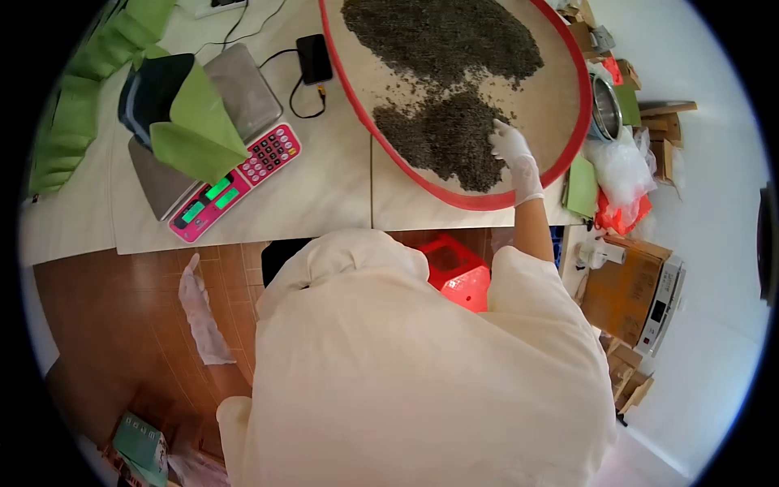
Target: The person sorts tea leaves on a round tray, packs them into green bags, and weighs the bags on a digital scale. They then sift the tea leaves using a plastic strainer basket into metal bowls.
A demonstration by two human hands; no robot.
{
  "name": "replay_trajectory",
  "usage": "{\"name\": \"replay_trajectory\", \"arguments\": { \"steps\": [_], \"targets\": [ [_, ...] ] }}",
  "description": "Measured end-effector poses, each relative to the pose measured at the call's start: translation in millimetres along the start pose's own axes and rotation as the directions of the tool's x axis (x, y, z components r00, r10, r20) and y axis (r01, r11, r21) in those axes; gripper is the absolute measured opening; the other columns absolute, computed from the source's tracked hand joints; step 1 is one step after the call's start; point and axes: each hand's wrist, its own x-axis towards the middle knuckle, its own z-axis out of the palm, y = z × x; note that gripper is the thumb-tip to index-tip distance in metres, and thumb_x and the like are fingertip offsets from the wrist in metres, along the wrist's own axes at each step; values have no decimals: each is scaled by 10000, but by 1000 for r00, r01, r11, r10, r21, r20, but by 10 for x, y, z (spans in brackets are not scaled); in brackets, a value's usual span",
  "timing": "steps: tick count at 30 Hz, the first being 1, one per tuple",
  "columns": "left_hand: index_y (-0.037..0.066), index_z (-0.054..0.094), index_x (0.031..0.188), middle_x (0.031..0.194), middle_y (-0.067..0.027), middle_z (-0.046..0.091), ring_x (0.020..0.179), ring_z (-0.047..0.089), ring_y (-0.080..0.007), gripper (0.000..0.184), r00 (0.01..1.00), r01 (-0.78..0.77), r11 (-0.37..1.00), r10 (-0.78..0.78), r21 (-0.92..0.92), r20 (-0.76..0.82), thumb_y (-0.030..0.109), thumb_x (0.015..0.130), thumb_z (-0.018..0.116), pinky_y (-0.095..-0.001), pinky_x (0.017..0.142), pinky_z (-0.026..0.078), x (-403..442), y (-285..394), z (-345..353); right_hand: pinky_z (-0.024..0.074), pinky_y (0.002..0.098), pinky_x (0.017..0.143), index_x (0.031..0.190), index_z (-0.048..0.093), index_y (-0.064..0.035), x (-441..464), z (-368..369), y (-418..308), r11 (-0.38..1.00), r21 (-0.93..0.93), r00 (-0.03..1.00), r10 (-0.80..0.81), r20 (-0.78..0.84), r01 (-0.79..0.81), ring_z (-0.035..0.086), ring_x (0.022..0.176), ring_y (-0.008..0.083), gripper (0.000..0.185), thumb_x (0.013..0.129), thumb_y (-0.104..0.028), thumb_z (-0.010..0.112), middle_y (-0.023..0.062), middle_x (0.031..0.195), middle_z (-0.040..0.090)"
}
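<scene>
My right hand (pixel 510 146), in a white glove, reaches over a round red-rimmed tray (pixel 479 200). Its fingers are apart and rest at the right edge of a heap of dark loose leaf-like material (pixel 454 134); no grip on anything shows. A larger dark heap (pixel 442 36) spreads farther back in the same tray. My left hand (pixel 200 312), in a pale glove, hangs low over the floor at the left, away from the table. Its fingers are blurred, and nothing can be made out in it.
A pink scale (pixel 235 183) holds an open green bag (pixel 195 126). Beside it lie a black phone (pixel 314 58) and cable. Green bags (pixel 77 114) line the left edge. A red stool (pixel 462 272) stands below the table; a cardboard box (pixel 623 288) and plastic bags (pixel 623 174) are right.
</scene>
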Motion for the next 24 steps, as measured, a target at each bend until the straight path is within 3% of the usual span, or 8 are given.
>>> {"name": "replay_trajectory", "arguments": {
  "steps": [3, 7, 11, 13, 15, 18, 21, 24],
  "targets": [
    [115, 605, 1229, 546, 113, 262, 417, 232, -6, 373, 997, 79, 996, -79, -34, 14, 298, 969, 411, -183, 353, 194, 1, 123, -19, 518, 352, 671, 1023, 695, -71, -203, -144, -459, 985, 155, 995, 83, -53, -74, 665, 660, 232, 275, 872, -245, 544, 142, 771, 680],
    [127, 653, 1164, 545, 102, 295, 432, 258, -23, 344, 998, 15, 999, -18, -52, -67, 269, 977, 401, -195, 378, 217, -123, 144, 12, 474, 365, 689, 847, 727, -69, -162, -55, -981, 976, -171, 965, -169, -201, 135, 630, 688, 228, 370, 905, -359, 505, 124, 763, 675],
    [152, 665, 1147, 554, 90, 320, 455, 274, -28, 331, 992, 27, 999, -31, -31, -123, 289, 994, 405, -206, 396, 235, -327, 147, 21, 467, 281, 710, 1004, 694, -65, -466, 147, -2055, 940, 137, 947, -297, -123, 312, 627, 750, 180, 292, 918, -288, 526, 108, 878, 689],
    [150, 665, 1145, 557, 89, 322, 469, 285, -26, 332, 989, 58, 997, -64, -46, -132, 319, 992, 423, -201, 410, 243, -410, 126, 19, 469, 268, 732, 1100, 652, -60, -514, 284, -2554, 756, 303, 811, -568, -139, 581, 631, 794, 155, 269, 905, -216, 552, 95, 952, 686],
    [136, 646, 1168, 549, 88, 333, 439, 275, -24, 348, 986, 62, 995, -74, -83, -149, 312, 1000, 396, -191, 381, 230, -427, -18, -19, 476, 282, 741, 1117, 636, -57, -566, 367, -3133, 493, 242, 540, -818, -200, 836, 638, 803, 189, 268, 889, -179, 566, 107, 957, 673],
    [123, 633, 1183, 546, 88, 349, 418, 275, -23, 363, 981, 52, 989, -76, -135, -179, 306, 1006, 375, -181, 364, 226, -468, -339, -77, 490, 319, 768, 1056, 653, -61, -1083, 361, -4217, 283, 77, 293, -941, -171, 956, 640, 861, 275, 257, 870, -220, 572, 147, 942, 662],
    [125, 646, 1165, 558, 90, 354, 446, 298, -26, 359, 966, 57, 986, -93, -154, -242, 312, 1002, 386, -186, 389, 245, -665, -586, -29, 494, 318, 764, 1043, 667, -92, -1319, 692, -5143, 40, -40, 43, -996, 81, 998, 635, 817, 262, 223, 869, -195, 574, 132, 936, 663],
    [127, 657, 1148, 570, 91, 355, 477, 318, -29, 357, 938, 102, 969, -169, -224, -302, 321, 998, 397, -195, 412, 263, -930, -765, 20, 509, 364, 755, 988, 677, -60, -1436, 1250, -5856, -116, -388, 180, -742, 646, 915, 643, 869, 281, 240, 836, -218, 580, 127, 910, 675]
  ]
}}
